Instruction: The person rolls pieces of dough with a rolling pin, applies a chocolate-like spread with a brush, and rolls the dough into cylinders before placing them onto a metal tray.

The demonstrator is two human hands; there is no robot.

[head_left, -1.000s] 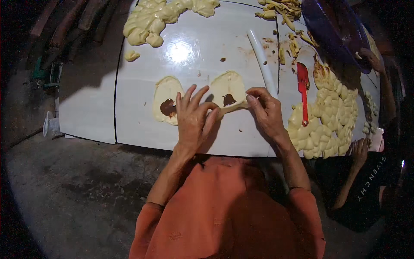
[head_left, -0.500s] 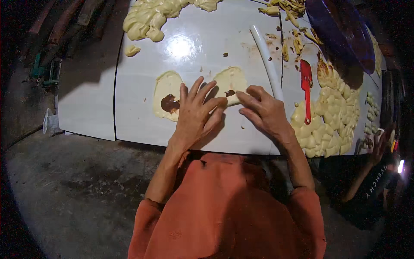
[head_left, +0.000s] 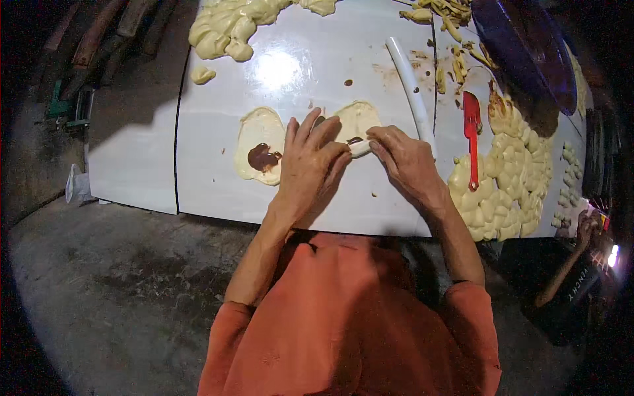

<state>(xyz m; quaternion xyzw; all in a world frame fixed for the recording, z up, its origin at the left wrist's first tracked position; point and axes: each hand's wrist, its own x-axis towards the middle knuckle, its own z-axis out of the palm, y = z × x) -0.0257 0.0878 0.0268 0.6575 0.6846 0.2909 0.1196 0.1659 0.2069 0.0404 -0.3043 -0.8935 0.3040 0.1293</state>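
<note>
A flattened oval of pale dough (head_left: 360,121) lies on the white table between my hands, its near edge folded up over a dab of dark brown filling. My left hand (head_left: 310,158) pinches the left end of that fold between thumb and index finger, the other fingers stretched forward. At the right end, my right hand (head_left: 406,158) grips the fold with its fingertips. Just left of my left hand is a second dough oval (head_left: 254,129), spread flat, with a larger patch of dark brown filling (head_left: 263,158) on it.
A white pipe-like rod (head_left: 408,82) lies beyond my right hand. Farther right are a red spatula (head_left: 471,132), many dough pieces (head_left: 505,178), strips of yellowish food (head_left: 449,20) and a dark blue basin (head_left: 522,53). A dough heap (head_left: 228,30) sits far left. Another person's arm (head_left: 564,274) shows at right.
The dough's near edge is folded farther over the filling. My right hand has closed in on the fold's right end, and my left hand has shifted slightly right.
</note>
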